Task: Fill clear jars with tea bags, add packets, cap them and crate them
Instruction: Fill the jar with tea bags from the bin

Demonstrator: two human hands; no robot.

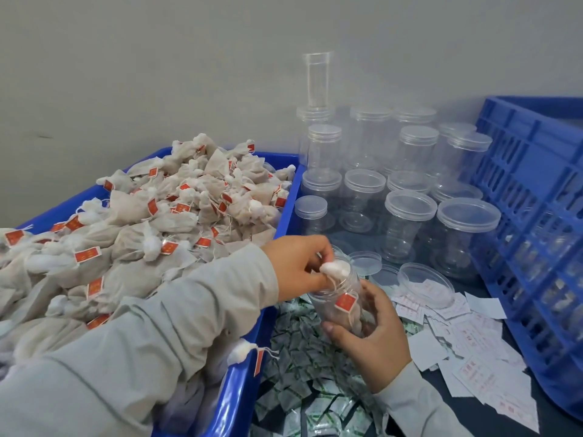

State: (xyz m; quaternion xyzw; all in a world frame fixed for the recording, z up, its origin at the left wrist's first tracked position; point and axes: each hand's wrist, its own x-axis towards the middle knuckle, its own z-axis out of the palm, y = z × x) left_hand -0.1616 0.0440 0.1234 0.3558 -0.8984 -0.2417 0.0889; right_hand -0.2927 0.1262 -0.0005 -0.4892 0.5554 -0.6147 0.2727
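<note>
Fingers of your left hand (298,266) pinch a tea bag (336,269) at the mouth of the clear jar (342,305). Your right hand (373,339) grips that tilted jar from below, above the green packets (303,367), just right of the blue bin (285,212) heaped with tea bags.

L hand (296,266) fingers pinched, R hand (375,339) curled, both hands gripping
</note>
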